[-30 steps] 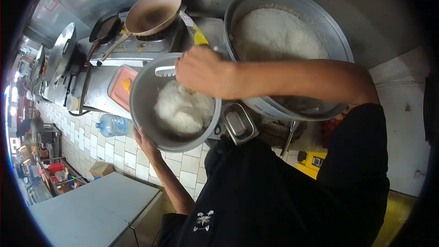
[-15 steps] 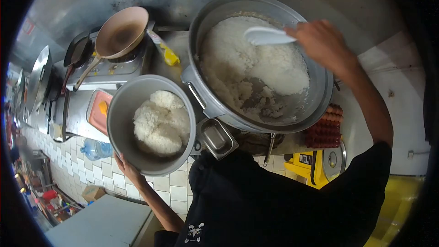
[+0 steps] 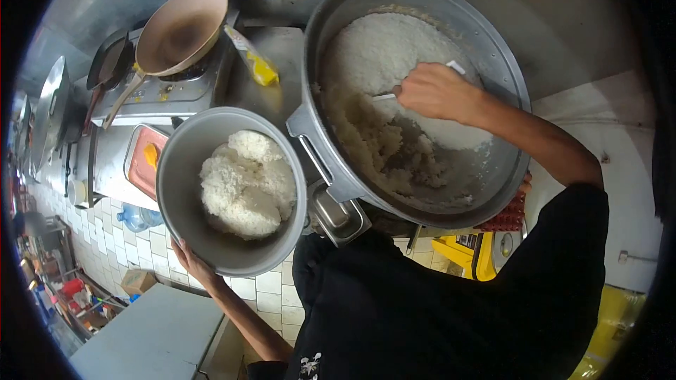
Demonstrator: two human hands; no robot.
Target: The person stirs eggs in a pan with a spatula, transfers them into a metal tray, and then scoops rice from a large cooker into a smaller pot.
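Note:
My right hand [image 3: 438, 91] is closed around a white rice paddle [image 3: 384, 97], reaching down into a large metal pot [image 3: 501, 190]. Only the two ends of the paddle show past my fingers, with its tip at the cooked rice [image 3: 391, 46]. Rice is heaped on the pot's far side, while the near side has loose clumps and bare metal. My left hand [image 3: 193, 265] grips the lower left rim of a grey rice cooker pot [image 3: 179, 214]. Inside this smaller pot lies a mound of white rice [image 3: 246, 186].
A pan [image 3: 182, 32] rests on the stove at the back left. Between stove and large pot lies a yellow packet [image 3: 260, 69]. A small steel container [image 3: 334, 212] sits between the pots, and a pink tray [image 3: 144, 162] lies left. Red egg trays [image 3: 508, 217] stand at right.
My right hand has moved left and down with the paddle, from above the rice into it. The left hand still grips the smaller pot. The view has shifted slightly.

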